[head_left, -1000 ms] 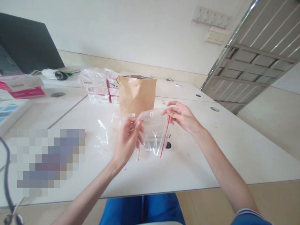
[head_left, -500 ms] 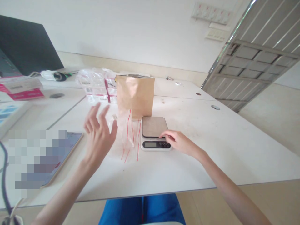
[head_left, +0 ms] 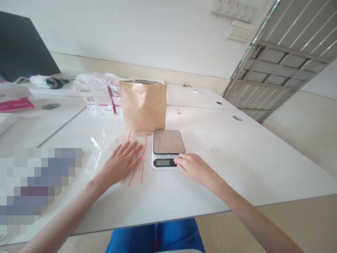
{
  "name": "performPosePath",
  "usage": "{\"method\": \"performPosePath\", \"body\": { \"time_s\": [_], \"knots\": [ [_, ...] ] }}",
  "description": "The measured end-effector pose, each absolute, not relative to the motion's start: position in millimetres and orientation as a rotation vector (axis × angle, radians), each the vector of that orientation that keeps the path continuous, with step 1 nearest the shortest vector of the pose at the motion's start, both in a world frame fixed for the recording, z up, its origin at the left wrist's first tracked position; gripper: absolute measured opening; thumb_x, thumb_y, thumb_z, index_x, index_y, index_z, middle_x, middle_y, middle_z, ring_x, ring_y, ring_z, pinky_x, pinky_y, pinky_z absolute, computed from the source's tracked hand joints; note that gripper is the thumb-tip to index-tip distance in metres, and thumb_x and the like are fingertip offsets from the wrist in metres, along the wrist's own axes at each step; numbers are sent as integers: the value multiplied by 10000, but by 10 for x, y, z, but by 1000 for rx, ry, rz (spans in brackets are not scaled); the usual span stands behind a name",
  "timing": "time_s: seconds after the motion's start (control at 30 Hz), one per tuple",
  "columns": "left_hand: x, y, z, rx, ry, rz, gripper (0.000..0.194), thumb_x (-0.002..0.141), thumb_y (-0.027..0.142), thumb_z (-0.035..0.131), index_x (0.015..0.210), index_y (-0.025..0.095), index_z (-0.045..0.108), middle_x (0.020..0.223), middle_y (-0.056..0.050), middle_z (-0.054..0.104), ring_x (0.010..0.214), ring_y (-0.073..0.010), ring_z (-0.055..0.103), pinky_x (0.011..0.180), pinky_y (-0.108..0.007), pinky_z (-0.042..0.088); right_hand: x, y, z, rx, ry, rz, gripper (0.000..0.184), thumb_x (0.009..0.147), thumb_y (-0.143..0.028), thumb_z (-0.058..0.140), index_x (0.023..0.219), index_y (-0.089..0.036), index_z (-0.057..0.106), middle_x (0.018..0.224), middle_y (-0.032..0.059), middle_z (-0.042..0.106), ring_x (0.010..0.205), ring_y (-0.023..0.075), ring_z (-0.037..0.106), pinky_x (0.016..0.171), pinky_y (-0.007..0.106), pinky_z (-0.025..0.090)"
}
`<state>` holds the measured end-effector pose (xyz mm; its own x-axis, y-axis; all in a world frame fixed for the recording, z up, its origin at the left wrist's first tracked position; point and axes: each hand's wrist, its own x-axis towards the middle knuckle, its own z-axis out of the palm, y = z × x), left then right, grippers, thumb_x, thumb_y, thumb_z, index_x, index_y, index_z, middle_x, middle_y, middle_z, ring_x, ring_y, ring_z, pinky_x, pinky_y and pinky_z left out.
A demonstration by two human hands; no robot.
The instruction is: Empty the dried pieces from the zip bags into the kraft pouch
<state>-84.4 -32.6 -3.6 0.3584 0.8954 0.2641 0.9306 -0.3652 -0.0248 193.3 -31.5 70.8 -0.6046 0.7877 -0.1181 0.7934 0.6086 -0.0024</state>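
Note:
My left hand lies flat with its fingers stretched out, on top of clear plastic zip bags with red seal lines. The bags rest on the table just left of a white digital kitchen scale. My right hand has its fingers curled together at the right end of the scale's front panel, touching around the buttons, which it covers. The scale's metal plate bears nothing, and no digits can be read on its display. A brown kraft pouch stands upright behind the bags and scale, its top open.
Plastic-wrapped pink-and-white boxes stand behind, left of the pouch. Farther left are a black monitor, a white device and another pink box. A blurred-out patch hides the near left. The white table ends at its front edge.
My left hand has come down from the air onto the plastic bags and flattened. My right hand has shifted slightly left and down on the scale's panel. The whole view has shifted slightly.

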Motion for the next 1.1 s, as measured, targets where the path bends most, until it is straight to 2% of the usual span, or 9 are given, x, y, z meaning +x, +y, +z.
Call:
{"method": "performPosePath", "body": {
  "time_s": [0.1, 0.27, 0.37, 0.43, 0.47, 0.63, 0.97, 1.1],
  "knots": [
    [-827, -329, -38, -2429, -1671, -304, 514, 967, 420, 243, 1412, 226, 413, 1481, -34, 394, 1383, -266, 309, 1127, -467, 238, 1927, -348, 730, 1319, 2714, -83, 290, 896, -91, 396, 947, -150, 676, 906, 100, 694, 789, 216, 660, 660, 285, 427],
    [-815, -319, -46, -2439, -1692, -293, 519, 968, 411, 225, 1411, 215, 414, 1478, -40, 398, 1375, -271, 323, 1124, -475, 235, 2390, -2, 686, 1463, 2920, -556, 355, 893, -147, 375, 1067, -251, 666, 944, 23, 707, 730, 156, 645, 650, 257, 465],
    [-812, -324, -47, -2434, -1699, -305, 520, 966, 409, 235, 1410, 206, 416, 1480, -50, 394, 1377, -274, 317, 1127, -471, 229, 2824, 451, 478, 2088, 2944, -93, 448, 924, -179, 247, 1207, -202, 594, 1112, 98, 660, 1013, 207, 616, 883, 353, 464],
    [-809, -329, -42, -2430, -1701, -326, 517, 965, 407, 238, 1406, 209, 421, 1477, -49, 400, 1378, -270, 317, 1129, -466, 228, 3069, 718, 271, 2381, 2618, 195, 450, 903, -230, 292, 1269, -158, 543, 1239, 150, 598, 1182, 255, 531, 1014, 425, 390],
    [-808, -331, -40, -2431, -1701, -334, 515, 965, 405, 236, 1404, 211, 425, 1473, -48, 406, 1377, -266, 321, 1129, -464, 229, 3163, 817, 165, 2408, 2556, 198, 471, 883, -249, 325, 1288, -108, 519, 1295, 190, 555, 1241, 292, 481, 1044, 465, 359],
    [-810, -332, -35, -2440, -1715, -338, 517, 962, 418, 245, 1398, 213, 431, 1463, -53, 421, 1369, -258, 336, 1128, -455, 234, 3364, 997, -168, 2387, 2516, 204, 509, 881, -269, 269, 1296, -81, 497, 1366, 187, 509, 1299, 289, 435, 1088, 463, 322],
    [-795, -342, -12, -2445, -1702, -360, 505, 962, 397, 253, 1387, 206, 447, 1454, -61, 434, 1368, -260, 338, 1128, -462, 242, 3441, 1027, -218, 2344, 2572, 232, 518, 882, -301, 286, 1281, -63, 515, 1351, 199, 522, 1285, 298, 455, 1080, 462, 342],
    [-791, -348, -6, -2442, -1698, -383, 502, 963, 394, 252, 1385, 210, 450, 1448, -63, 442, 1365, -258, 344, 1122, -464, 258, 3457, 1035, -237, 2349, 2595, 228, 499, 880, -302, 303, 1289, -114, 519, 1338, 165, 544, 1280, 287, 463, 1075, 477, 348]
  ]
}}
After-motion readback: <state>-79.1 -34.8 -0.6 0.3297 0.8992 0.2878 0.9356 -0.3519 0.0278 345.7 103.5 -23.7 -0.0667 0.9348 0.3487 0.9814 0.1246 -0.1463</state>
